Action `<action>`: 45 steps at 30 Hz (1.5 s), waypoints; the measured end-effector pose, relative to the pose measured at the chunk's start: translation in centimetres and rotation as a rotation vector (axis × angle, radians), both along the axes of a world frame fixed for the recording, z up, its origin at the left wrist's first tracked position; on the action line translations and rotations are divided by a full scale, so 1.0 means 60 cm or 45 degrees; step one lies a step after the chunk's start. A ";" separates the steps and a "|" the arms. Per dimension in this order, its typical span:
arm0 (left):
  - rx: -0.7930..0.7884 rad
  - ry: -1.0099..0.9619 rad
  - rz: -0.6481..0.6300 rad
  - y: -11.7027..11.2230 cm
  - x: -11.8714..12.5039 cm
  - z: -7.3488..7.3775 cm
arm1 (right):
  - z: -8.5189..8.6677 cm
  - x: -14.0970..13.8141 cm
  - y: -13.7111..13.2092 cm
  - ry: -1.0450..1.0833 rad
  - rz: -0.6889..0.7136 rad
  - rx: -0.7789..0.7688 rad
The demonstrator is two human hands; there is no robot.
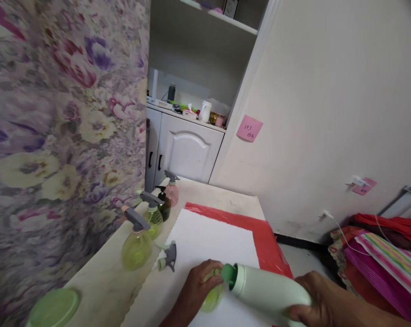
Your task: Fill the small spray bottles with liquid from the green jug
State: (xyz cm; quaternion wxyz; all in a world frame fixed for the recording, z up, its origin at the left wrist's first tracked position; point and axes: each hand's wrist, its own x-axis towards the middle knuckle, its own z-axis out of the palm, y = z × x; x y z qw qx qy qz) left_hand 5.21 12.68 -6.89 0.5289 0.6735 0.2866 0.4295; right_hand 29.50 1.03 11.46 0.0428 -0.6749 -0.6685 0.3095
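My right hand (319,297) grips a pale green bottle (266,288) near its base and holds it tipped nearly level. Its open green flip cap (228,274) points left, by the top of a clear yellow-green spray bottle (211,300). Wrapped around that spray bottle's upper part are the fingers of my left hand (199,282). The bottle stands on a white sheet (219,236), its mouth partly hidden by my fingers. To the left of my left hand, a loose grey spray head (169,258) lies on the sheet. Whether liquid is flowing cannot be seen.
Along the table's left side stand yellow-green spray bottles (137,250), a dark pump bottle (164,206) and a pink spray bottle (172,194). A green lid-like item (54,309) is at the near left. Red plastic (270,245) edges the sheet. A wall (328,113) rises behind the table.
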 end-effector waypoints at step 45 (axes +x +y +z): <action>-0.024 -0.057 -0.044 0.002 -0.005 -0.007 | 0.007 -0.004 0.010 -0.110 -0.057 -0.095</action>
